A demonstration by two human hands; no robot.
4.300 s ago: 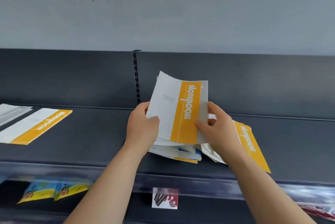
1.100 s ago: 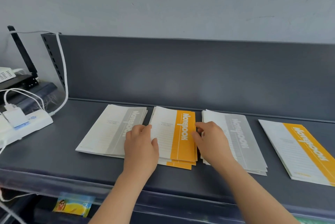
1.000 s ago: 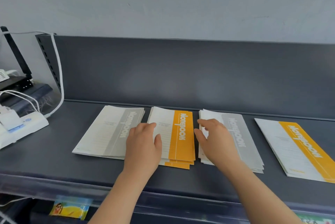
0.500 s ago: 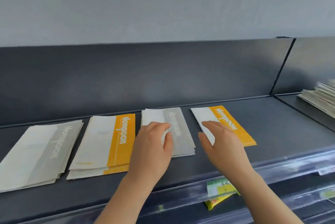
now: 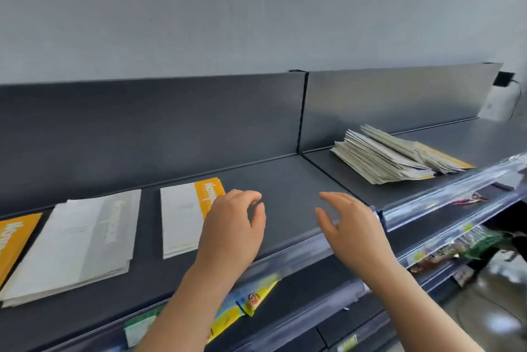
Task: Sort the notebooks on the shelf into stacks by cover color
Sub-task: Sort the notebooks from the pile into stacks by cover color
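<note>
Bright snack packets (image 5: 251, 300) lie on the tier below, behind a clear price rail (image 5: 445, 195). Only bare dark shelf (image 5: 285, 180) separates the hands from the mixed notebook pile (image 5: 393, 157) in the right bay, well beyond the fingertips. The left hand (image 5: 231, 232) overlaps the orange-striped stack (image 5: 182, 220), beside the gray stack (image 5: 74, 243). The right hand (image 5: 353, 226) hovers, both with loose, empty fingers. Half a second ago they covered those two stacks; both have since shifted right.
</note>
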